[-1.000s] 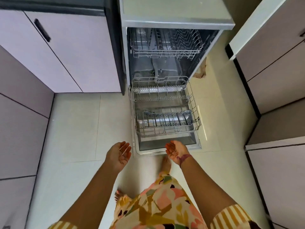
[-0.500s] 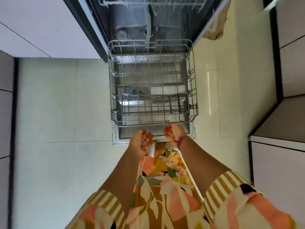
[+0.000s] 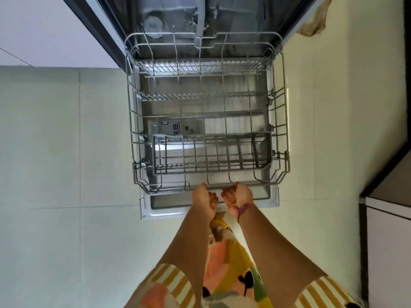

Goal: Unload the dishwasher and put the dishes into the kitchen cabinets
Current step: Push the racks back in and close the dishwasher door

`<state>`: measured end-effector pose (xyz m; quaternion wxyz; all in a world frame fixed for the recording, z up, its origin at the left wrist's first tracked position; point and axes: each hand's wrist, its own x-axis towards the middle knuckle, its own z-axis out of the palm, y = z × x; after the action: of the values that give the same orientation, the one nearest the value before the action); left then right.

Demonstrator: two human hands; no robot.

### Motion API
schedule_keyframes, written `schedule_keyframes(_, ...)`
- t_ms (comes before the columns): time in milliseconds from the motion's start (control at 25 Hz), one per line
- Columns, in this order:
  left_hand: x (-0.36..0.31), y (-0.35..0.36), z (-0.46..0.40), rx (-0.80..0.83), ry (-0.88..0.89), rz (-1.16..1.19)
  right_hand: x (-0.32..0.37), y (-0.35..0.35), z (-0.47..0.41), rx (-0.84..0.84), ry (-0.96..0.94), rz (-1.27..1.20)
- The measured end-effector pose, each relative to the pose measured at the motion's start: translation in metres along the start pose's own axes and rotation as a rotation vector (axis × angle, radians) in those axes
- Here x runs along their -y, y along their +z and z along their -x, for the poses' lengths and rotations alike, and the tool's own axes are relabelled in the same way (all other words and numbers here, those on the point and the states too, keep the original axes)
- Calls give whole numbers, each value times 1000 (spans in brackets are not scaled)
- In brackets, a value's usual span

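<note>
reached rack (image 3: pixel 208 112) front since 1 s ago | L hand (image 3: pixel 203 200) + R hand (image 3: pixel 239 196) grasping rail | rack empty, prob. push in next

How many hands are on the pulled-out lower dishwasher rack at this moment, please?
2: the left hand and the right hand sit side by side at the middle of the lower rack's front rail.
</note>
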<state>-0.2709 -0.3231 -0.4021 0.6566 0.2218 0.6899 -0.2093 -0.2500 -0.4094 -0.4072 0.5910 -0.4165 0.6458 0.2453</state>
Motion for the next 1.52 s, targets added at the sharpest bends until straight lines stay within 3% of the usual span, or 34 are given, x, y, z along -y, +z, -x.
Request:
schedule_keyframes(200, -3, 12, -28, 87, 6, 187, -1, 16, -12, 95, 20, -174)
schedule_keyframes(320, -26, 34, -24, 13, 91, 123, 22, 36, -13, 126, -12, -90)
schedule_keyframes(880, -232, 171, -18, 134, 351, -52, 189, 217, -25, 256, -293, 301)
schedule_keyframes(1360, -352, 261, -44, 233, 589, -97, 284, 331, -28, 480, -417, 144)
schedule_keyframes(1520, -369, 271, -40, 198, 605, -163, 294, 347, -29, 426, -424, 235)
